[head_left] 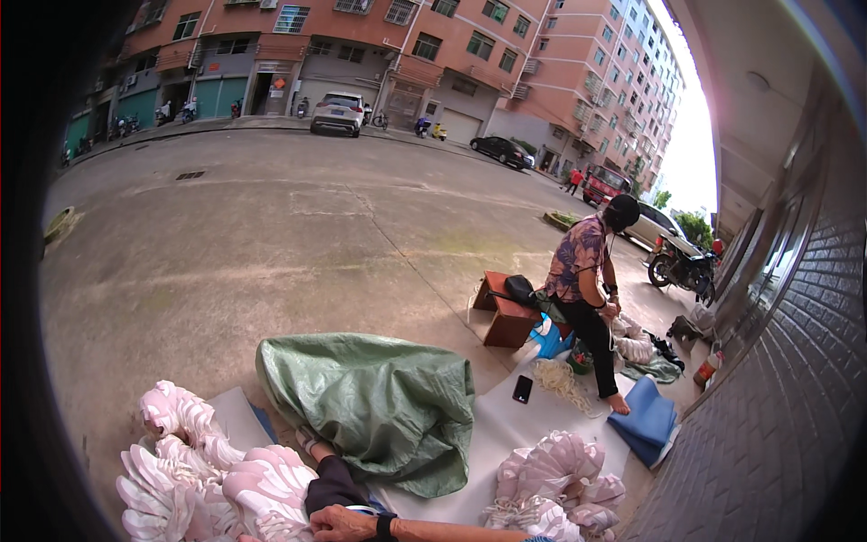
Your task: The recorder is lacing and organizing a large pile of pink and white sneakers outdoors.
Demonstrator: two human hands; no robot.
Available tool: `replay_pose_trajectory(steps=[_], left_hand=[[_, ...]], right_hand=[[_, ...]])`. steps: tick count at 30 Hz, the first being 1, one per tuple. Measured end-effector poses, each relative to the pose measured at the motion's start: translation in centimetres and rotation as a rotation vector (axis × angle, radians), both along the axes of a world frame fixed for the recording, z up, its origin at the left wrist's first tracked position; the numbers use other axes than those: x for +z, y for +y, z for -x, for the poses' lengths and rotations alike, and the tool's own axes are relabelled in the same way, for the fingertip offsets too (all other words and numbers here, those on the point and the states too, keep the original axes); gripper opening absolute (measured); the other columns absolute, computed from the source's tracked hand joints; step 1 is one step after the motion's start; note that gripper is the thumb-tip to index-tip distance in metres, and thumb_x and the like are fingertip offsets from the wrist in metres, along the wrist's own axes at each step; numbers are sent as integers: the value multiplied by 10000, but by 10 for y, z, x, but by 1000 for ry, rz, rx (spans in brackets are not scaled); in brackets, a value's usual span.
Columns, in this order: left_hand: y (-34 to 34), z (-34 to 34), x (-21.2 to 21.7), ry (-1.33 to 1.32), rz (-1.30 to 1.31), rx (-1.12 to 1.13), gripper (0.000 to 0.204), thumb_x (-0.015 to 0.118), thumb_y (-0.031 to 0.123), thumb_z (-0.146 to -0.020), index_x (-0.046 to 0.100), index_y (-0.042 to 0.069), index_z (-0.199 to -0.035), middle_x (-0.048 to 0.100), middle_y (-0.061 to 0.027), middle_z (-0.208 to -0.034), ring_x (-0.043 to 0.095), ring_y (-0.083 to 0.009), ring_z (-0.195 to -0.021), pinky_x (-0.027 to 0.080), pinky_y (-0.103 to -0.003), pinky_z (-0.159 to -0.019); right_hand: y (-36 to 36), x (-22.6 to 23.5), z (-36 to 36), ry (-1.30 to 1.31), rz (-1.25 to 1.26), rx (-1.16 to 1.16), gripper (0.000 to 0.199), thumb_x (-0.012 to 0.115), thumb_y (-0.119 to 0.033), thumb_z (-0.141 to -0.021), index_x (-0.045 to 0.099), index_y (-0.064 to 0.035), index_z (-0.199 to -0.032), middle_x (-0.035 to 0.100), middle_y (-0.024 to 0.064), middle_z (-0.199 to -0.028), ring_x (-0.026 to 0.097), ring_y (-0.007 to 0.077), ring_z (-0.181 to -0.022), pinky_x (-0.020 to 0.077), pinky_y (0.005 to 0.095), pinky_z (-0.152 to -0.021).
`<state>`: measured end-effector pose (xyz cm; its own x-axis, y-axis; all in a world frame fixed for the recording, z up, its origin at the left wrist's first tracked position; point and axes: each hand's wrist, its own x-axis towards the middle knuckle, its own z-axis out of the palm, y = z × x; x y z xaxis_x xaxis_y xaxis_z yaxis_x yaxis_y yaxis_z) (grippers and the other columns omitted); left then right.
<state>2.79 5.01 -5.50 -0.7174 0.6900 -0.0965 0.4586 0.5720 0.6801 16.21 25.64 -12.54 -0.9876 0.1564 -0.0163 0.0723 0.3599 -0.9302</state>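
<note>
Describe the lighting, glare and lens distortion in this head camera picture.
Head view: soft, even daylight with faint shadows on the grey concrete pavement; the sky strip is blown out white with a pinkish flare; fisheye bending curves the grey brick wall and leaves a black rim; the green woven tarp bundle looks sharp.

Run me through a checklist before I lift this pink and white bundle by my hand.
1. Hand on the bundle: ok. The right hand rests against the pink and white bundle; whether it grips, cannot tell.
2. Second hand ready: cannot tell, the left hand is out of view.
3. Room around the bundle: not ok. The green tarp heap lies close behind, with more bundles to the left.
4. Loose items: not ok. A black phone lies loose on the white sheet.
5. Other person clear: ok, seated well apart by the wall.
</note>
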Motion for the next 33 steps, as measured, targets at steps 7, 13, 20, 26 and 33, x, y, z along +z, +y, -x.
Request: replay_pose_trajectory(steps=[7, 13, 20, 26, 33], left_hand=[[-3, 5, -19, -63, -30, 37, 250, 546, 241, -888, 591, 6, -958, 631, -229, -893, 588, -408, -872, 452, -449, -796], [-10, 13, -20, -248, -114, -10, 229, 533, 219, -893, 600, 1, -920, 626, -226, -906, 570, -397, -875, 437, -433, -800], [-10, 7, -28, -142, -120, 49, 240, 523, 225, -905, 603, 0, -926, 613, -215, -874, 573, -370, -852, 438, -419, -791], [-15, 6, -30, -30, -143, 12, 255, 524, 236, -912, 606, -5, -923, 616, -210, -874, 576, -360, -849, 443, -410, -794], [-12, 8, -13, -197, -127, 14, 262, 528, 242, -915, 603, -9, -906, 613, -207, -866, 572, -355, -844, 440, -410, -787]], right_hand=[[0, 5, -2, 8, 36, -3, 241, 598, -214, -819, 567, 24, -794, 589, 158, -674, 581, 278, -647, 438, 389, -620], [1, 4, -3, 1, 22, -18, 224, 594, -197, -824, 562, 23, -801, 577, 163, -678, 563, 278, -636, 437, 386, -621], [0, 7, -3, -10, 25, -23, 219, 591, -191, -824, 559, 24, -800, 574, 160, -675, 555, 274, -626, 437, 383, -615], [-2, 8, -3, 17, 7, -27, 223, 593, -192, -821, 561, 28, -795, 587, 157, -677, 566, 276, -626, 440, 382, -613], [-5, 12, -3, 2, 6, -38, 221, 594, -191, -819, 566, 28, -799, 593, 162, -684, 578, 283, -636, 445, 384, -619]])
